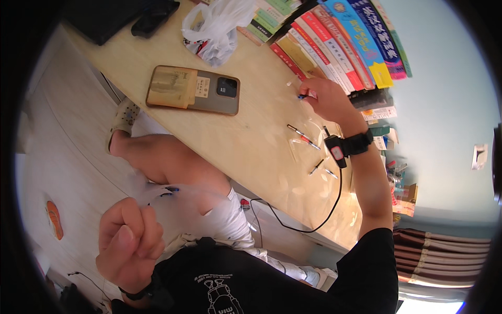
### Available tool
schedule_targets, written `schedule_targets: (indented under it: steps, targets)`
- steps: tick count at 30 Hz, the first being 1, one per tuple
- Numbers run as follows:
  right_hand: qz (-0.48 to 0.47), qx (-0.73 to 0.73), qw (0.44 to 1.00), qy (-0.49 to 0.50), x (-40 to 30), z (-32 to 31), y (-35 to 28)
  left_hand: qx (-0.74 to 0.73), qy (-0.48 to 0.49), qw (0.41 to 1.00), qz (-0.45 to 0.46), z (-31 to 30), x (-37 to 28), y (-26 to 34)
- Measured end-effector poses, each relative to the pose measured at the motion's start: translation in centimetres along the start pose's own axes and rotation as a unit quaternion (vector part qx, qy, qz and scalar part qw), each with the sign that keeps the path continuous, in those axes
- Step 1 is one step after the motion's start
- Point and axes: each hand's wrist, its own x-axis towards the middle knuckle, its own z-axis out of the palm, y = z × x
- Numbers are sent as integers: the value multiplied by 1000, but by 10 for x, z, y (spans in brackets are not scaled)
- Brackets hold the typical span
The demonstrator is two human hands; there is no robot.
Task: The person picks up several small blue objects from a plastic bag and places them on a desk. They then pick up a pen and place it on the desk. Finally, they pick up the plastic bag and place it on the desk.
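My right hand (327, 100) is over the table beside the row of books. Its fingers are closed on a small dark-blue object (302, 96), perhaps a pen part; most of it is hidden. Near that wrist, several pens (304, 137) lie on the wooden table (259, 145), one with a red part. My left hand (129, 245) is a fist off the table's edge, above the floor. A translucent plastic bag (188, 206) spreads from behind this fist, blurred, with dark-blue pieces (170, 191) showing; the hand appears to grip it.
A phone (213, 92) in a case lies face down on the table. Behind it are a white plastic bag (219, 35) and rows of books (333, 47). A black cable (298, 230) hangs from a device (336, 151) on my right wrist. My bare leg (176, 161) is beside the table edge.
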Motion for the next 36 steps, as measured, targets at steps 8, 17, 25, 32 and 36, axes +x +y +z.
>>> schedule_targets:
  steps: [8, 17, 25, 32, 36]
  targets:
    - [82, 38, 976, 197, -81, -5, -19, 6, -64, 998, 24, 22, -44, -16]
    - [76, 131, 988, 20, -204, 7, -61, 38, -94, 995, -12, 35, -45, -28]
    - [56, 83, 990, 100, -196, 36, -59, 35, -126, 991, -8, 40, -49, -27]
    - [54, 20, 976, 211, -151, 51, -39, 34, -100, 994, 13, 36, -62, -28]
    - [70, 18, 973, 220, -143, 47, -36, 39, -91, 995, 21, 35, -64, -24]
